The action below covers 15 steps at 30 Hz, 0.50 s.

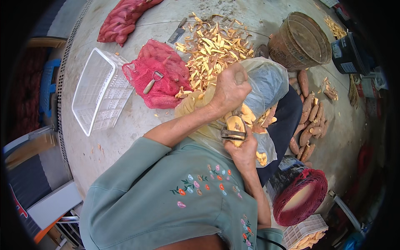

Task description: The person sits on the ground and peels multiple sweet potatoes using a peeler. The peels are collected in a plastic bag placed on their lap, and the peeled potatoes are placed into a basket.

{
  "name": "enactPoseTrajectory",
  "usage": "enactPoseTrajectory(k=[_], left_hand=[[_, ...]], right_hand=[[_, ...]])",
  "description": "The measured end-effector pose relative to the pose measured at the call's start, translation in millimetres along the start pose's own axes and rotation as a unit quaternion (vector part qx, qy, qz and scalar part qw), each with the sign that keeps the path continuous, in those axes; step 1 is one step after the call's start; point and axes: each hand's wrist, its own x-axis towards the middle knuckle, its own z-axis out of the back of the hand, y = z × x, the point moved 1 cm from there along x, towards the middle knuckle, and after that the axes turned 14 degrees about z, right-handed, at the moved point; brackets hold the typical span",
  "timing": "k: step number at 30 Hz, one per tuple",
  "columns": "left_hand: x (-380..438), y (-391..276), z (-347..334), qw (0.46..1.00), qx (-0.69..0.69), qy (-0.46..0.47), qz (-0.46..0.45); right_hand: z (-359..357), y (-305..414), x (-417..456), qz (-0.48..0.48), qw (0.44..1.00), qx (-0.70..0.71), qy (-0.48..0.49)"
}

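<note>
My left hand [232, 89] is closed around the handle of a Y-shaped peeler. The metal peeler head [233, 135] lies across a sweet potato [236, 125] with its yellow flesh bared. My right hand [244, 150] grips the lower end of that sweet potato, close to the blade. A translucent plastic sheet [200, 125] covers my lap beneath both hands. Peel scraps [265, 120] rest on the plastic beside my right hand. Beyond my left hand, a heap of peelings [215, 47] spreads over the concrete floor.
A second peeler [153, 82] lies on a red mesh sack [159, 68]. Left of it stands a white plastic basket [93, 90]. A cleaver [177, 32] lies near the peelings. Unpeeled sweet potatoes [307, 115], a brown bucket [297, 43] and a mesh-draped container [300, 197] are at right.
</note>
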Motion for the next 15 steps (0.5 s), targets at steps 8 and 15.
enactPoseTrajectory(k=[8,15], left_hand=[[39,32,2,0.993,0.007,-0.068,0.101],[91,68,69,0.957,0.043,-0.249,0.144]], right_hand=[[6,-5,-3,0.060,0.989,-0.133,0.024],[16,-9,-13,0.097,0.979,-0.182,0.010]])
